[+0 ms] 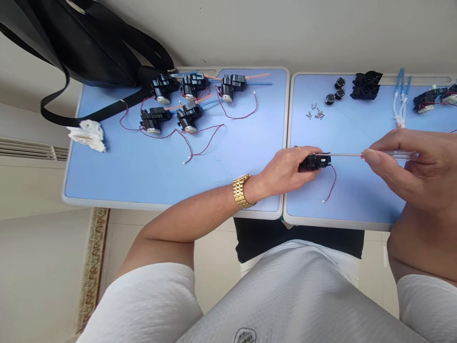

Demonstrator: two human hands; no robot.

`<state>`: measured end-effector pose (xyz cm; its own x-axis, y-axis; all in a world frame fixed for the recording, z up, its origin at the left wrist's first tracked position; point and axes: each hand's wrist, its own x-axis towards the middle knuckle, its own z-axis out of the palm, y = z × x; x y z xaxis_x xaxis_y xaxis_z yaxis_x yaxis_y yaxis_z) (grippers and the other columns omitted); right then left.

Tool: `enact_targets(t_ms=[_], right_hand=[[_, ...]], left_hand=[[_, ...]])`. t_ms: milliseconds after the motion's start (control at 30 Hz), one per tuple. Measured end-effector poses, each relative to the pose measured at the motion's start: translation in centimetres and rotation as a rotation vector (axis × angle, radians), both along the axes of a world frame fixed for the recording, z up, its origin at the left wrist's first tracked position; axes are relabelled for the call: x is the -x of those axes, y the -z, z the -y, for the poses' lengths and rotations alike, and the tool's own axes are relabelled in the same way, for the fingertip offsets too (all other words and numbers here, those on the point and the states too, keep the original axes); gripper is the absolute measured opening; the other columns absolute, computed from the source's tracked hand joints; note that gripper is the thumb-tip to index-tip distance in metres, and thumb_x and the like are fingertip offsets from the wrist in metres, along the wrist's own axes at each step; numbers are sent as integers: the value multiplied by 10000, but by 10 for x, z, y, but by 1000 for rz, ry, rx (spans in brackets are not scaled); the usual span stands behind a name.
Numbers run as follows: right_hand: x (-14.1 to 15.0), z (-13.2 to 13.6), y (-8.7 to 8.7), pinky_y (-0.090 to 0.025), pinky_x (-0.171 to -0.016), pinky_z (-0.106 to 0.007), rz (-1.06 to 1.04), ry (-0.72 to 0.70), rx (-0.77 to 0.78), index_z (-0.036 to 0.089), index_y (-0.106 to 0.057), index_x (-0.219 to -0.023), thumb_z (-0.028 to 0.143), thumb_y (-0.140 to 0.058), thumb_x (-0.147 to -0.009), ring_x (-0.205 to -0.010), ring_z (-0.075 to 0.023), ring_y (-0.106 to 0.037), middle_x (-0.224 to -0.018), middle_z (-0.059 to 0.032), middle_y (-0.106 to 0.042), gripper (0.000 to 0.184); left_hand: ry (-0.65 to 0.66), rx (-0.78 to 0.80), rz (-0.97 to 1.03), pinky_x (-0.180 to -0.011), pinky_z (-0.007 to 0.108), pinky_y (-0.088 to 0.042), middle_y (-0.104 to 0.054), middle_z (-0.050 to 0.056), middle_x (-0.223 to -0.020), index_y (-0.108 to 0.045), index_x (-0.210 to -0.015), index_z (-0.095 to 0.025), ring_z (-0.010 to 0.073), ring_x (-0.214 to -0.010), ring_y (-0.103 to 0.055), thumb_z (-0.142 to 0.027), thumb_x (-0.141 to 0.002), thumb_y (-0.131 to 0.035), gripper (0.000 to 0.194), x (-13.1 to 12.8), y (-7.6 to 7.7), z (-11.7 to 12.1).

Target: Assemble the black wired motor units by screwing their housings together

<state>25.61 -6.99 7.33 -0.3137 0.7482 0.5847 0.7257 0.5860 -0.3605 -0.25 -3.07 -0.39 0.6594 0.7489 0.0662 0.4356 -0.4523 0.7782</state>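
Black housing (315,162): lying lengthwise across the blue table (357,205), long axis running left to right, a red wire (332,183) trailing from it.
Left hand (282,167): clamped on the housing, the nearer hand.
Right hand (410,166): apart from the left, pinching a screwdriver (403,155), whose level shaft reaches the housing's right end.

We can pass above the black plastic housing (314,162), below the small steel screws (315,111); our clear-handled steel screwdriver (389,155) blocks rightward, a thin twisted red wire (333,183) lies beneath.
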Motion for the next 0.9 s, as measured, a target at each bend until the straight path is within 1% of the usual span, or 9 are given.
enact_targets(t_ms=[200, 367, 467, 667, 900], right_hand=[[2, 1, 1, -384, -485, -237, -22, 6, 7, 254, -685, -782, 308, -777, -1019, -501, -49, -579, -632, 112, -694, 260], [2, 0, -2, -379, -478, -246, 11, -11, 13, 250, -687, -783, 314, -769, -1030, -500, -56, -584, -623, 101, -691, 268], [2, 0, -4, -379, -478, -243, 29, -22, 8, 250, -682, -790, 299, -768, -1029, -502, -55, -589, -629, 102, -697, 259], [1, 1, -4, -375, -475, -254, 23, -27, 12, 260, -692, -812, 301, -764, -1029, -505, -59, -591, -653, 106, -716, 232], [3, 2, -3, -402, -506, -235, 44, -35, 25, 248, -691, -829, 316, -761, -1047, -531, -47, -598, -677, 102, -722, 239]], left_hand=[[8, -26, 70, -1093, 325, -609, -832, 54, -1353, -732, -1401, -211, 203, -1206, -801, -271, -1017, -681, 391, 1, 3, 1], [10, -36, 80, -1128, 325, -601, -825, 63, -1378, -726, -1415, -199, 205, -1251, -795, -266, -1020, -688, 402, 1, 6, 2], [13, -41, 73, -1108, 324, -603, -833, 63, -1350, -733, -1406, -192, 206, -1224, -801, -254, -1015, -685, 399, 1, 5, 2], [18, -27, 43, -1078, 332, -607, -837, 45, -1328, -737, -1377, -219, 207, -1203, -801, -230, -1004, -665, 380, 1, 1, 2], [33, -44, 52, -1046, 325, -608, -840, 54, -1305, -734, -1373, -208, 211, -1172, -806, -239, -1008, -655, 375, 1, 3, 1]])
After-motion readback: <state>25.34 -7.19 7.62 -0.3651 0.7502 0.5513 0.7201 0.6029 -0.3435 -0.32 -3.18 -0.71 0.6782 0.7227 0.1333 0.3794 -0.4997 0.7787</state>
